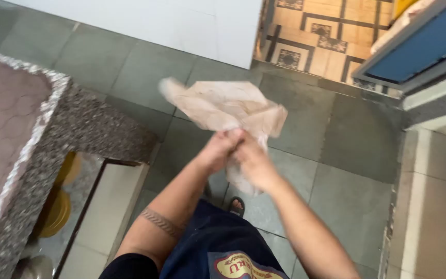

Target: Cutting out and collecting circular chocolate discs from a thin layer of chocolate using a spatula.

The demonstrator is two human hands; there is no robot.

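Both my hands meet in front of me, gripping a crumpled beige cloth [223, 106] that fans out above them and hangs a little below. My left hand [218, 150] closes on the cloth from the left, and my right hand [254, 163] wraps it from the right, the two touching. The cloth is blurred by motion. Below my arms I see my dark blue apron [212, 248] and one foot in a sandal [237, 206] on the grey tiled floor.
A speckled granite counter [68, 124] fills the left, with yellow round vessels [58, 206] stored beneath it. A white wall panel [181, 26] stands ahead, patterned floor tiles [316, 36] lie beyond it, and a blue-panelled frame [419, 41] is at the upper right.
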